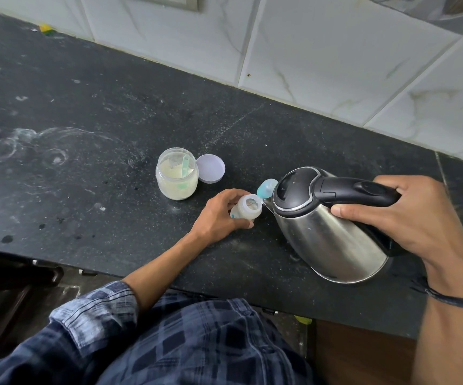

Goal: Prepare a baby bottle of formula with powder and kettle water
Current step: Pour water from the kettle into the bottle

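Note:
My left hand (219, 215) grips a small translucent baby bottle (248, 209) that stands open-mouthed on the black counter (113, 107). My right hand (408, 215) grips the black handle of a steel kettle (327, 237), tilted left with its spout at the bottle's mouth. Just behind the spout lies the bottle's teal-and-clear cap (266, 187). An open clear jar of pale powder (177, 175) with a teal scoop inside stands to the left of the bottle, and its lilac lid (210, 168) lies flat beside it.
White marble-look tiles (308, 51) form the wall behind the counter. Powder smears and ring marks cover the counter's left part. The counter's front edge runs just above my checked shirt (183, 343). A dark object (16, 273) sits below the edge at the left.

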Demonstrator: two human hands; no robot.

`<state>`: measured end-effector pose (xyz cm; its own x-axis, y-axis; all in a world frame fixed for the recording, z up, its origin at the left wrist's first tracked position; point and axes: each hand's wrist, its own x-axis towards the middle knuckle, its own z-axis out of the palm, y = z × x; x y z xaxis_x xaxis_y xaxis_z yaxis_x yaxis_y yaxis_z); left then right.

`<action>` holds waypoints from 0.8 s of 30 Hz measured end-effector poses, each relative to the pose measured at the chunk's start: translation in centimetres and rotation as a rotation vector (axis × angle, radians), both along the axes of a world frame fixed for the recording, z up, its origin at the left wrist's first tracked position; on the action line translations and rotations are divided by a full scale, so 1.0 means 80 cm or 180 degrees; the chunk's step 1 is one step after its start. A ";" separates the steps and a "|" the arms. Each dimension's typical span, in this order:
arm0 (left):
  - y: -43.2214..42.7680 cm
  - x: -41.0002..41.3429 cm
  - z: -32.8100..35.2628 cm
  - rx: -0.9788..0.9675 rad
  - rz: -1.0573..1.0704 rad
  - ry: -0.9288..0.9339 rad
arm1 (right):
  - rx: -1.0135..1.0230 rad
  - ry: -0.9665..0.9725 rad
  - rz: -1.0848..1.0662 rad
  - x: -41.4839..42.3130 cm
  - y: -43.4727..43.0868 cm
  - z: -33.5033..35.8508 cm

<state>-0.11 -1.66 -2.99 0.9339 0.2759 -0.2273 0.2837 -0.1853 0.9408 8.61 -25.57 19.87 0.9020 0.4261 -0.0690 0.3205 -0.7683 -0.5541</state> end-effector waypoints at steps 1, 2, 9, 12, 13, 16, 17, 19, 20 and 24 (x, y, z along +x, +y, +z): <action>0.000 0.000 0.000 0.0000 -0.0002 -0.0005 | 0.0001 0.0013 0.0002 0.000 0.001 0.000; 0.000 0.000 0.000 -0.0003 -0.0001 -0.0011 | -0.0006 0.0020 0.0001 0.000 0.001 0.001; 0.000 0.000 0.000 -0.0004 -0.0017 0.0001 | -0.0038 0.0045 0.0027 0.001 0.002 0.004; 0.001 0.000 0.001 0.0008 -0.0016 0.0011 | -0.0048 0.0068 0.0026 0.000 0.003 0.005; 0.000 0.000 0.001 0.0017 -0.0021 0.0014 | -0.0050 0.0069 0.0026 0.000 0.003 0.005; 0.000 0.001 0.002 0.0029 -0.0029 0.0023 | -0.0061 0.0062 0.0023 -0.001 0.003 0.005; 0.000 0.001 0.002 0.0028 -0.0027 0.0024 | -0.0065 0.0057 0.0022 -0.001 0.003 0.005; 0.000 0.001 0.002 0.0023 -0.0028 0.0026 | -0.0077 0.0053 0.0017 -0.001 0.002 0.005; 0.001 0.001 0.002 0.0020 -0.0028 0.0025 | -0.0080 0.0056 0.0013 -0.001 0.002 0.005; 0.000 0.000 0.002 0.0037 -0.0028 0.0002 | -0.0085 0.0053 0.0010 -0.001 0.002 0.003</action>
<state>-0.08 -1.70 -2.82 0.9362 0.2702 -0.2248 0.2827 -0.1989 0.9384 8.53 -25.41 20.14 0.8993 0.4268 -0.0953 0.3139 -0.7819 -0.5386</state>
